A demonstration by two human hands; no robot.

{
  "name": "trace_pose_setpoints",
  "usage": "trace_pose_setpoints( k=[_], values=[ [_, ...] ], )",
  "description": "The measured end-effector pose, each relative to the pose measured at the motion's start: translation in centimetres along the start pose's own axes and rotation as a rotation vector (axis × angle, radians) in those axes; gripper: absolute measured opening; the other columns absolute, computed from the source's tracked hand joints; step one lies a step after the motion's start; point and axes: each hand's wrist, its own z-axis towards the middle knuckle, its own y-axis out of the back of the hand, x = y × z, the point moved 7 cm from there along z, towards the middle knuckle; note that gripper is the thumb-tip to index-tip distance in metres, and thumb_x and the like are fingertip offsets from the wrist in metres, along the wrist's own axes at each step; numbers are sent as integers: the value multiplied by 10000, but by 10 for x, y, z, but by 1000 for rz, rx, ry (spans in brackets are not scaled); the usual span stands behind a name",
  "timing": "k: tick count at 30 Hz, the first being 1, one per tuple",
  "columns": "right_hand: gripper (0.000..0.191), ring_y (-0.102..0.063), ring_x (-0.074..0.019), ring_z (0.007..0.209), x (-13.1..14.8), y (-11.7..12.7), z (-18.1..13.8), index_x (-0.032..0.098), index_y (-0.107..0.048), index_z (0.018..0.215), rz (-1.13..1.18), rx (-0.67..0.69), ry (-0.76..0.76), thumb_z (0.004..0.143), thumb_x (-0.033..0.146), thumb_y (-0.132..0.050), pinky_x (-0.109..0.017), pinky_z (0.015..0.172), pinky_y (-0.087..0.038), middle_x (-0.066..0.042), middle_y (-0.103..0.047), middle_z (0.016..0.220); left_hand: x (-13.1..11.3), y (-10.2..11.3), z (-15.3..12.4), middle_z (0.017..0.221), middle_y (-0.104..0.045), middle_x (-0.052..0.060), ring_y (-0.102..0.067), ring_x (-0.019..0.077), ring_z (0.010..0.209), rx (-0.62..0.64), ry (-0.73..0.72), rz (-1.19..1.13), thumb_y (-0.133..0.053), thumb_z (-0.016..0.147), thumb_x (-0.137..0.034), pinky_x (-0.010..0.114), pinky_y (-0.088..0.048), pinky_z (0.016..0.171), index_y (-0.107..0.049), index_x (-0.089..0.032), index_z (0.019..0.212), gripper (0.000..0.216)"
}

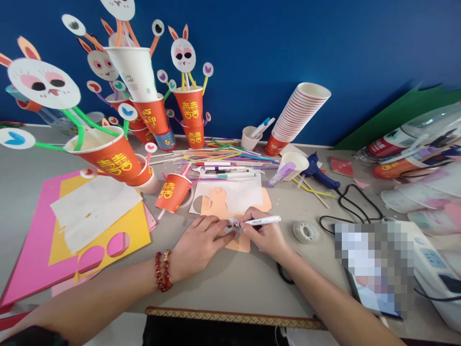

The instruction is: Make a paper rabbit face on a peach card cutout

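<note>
My left hand (pixel 198 242) lies flat with its fingers stretched out, the tips pressing on a small round paper piece (pixel 236 231). Dark marks and pink show on that paper, partly covered by my fingers. In my right hand (pixel 264 238) is a white marker (pixel 264 220), its tip at the paper's upper edge. Peach paper scraps (pixel 240 242) lie underneath and behind the hands. To the left, a red paper cup (pixel 173 192) with pink pipe cleaners leans on its side. Just behind are a white sheet (pixel 245 190) with a round hole and several pens (pixel 226 170).
Cups with paper rabbit faces (pixel 45 84) crowd the left and back. A tall cup stack (pixel 300 113), a blue glue gun (pixel 320 173) and a tape roll (pixel 305 232) stand to the right. Near the right edge are a pixelated tablet (pixel 374 269) and a power strip (pixel 428 259).
</note>
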Motion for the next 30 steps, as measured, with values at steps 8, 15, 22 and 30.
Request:
trace_pose_setpoints(
  k=[8,15,22,30],
  values=[
    [102,-417,-112,521,-2,0,0,210,-525,707,-2,0,-4,798,164,-531,-234,497,-324,41,-510,614,0,0,0,1342,-518,77,-451,252,1166,-9,-1,1,-472,961,-211,423,-388,976,-518,-266,1327,373],
    [109,-410,-112,519,-1,1,0,209,-518,696,11,-15,1,794,163,-532,-233,494,-319,44,-499,602,0,1,0,1349,-515,69,-443,254,1169,-12,3,-3,-455,970,-204,427,-379,977,-517,-265,1329,370],
    [100,-416,-115,528,-2,0,-1,213,-521,712,5,-1,-11,800,166,-521,-235,501,-322,38,-508,622,0,1,0,1346,-519,70,-448,250,1171,-4,6,3,-472,961,-204,417,-389,971,-515,-273,1332,380],
    [105,-408,-113,517,-5,-1,-1,214,-514,710,1,-8,-15,798,159,-532,-236,498,-321,46,-493,610,0,1,0,1340,-526,64,-453,247,1167,-3,8,2,-471,966,-217,420,-389,978,-490,-284,1357,397]
  ],
)
